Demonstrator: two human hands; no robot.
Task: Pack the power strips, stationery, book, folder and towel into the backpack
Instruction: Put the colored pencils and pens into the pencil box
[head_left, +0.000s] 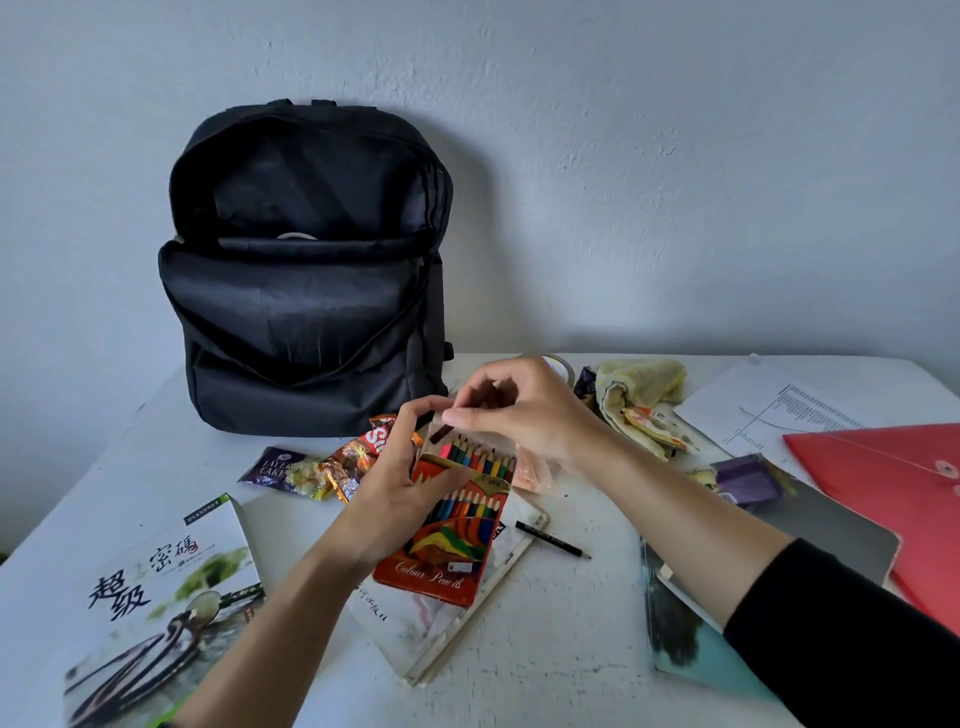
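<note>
Packing looks barely begun. The black fabric backpack stands upright at upper left against the wall, its main compartment gaping. Only a pale rounded rim shows inside, and I cannot tell what it belongs to. No power strips are in sight.

At centre frame the left hand grips the red cardboard box of colour pencils round its side, pencil tips showing at its open top, while the right hand pinches that top end with its fingertips.

Lying out on the white table are the yellow cloth towel right of centre, the red plastic envelope folder at the right edge, the white-covered paperback book at lower left, and a thin black pencil — all left to go in.
</note>
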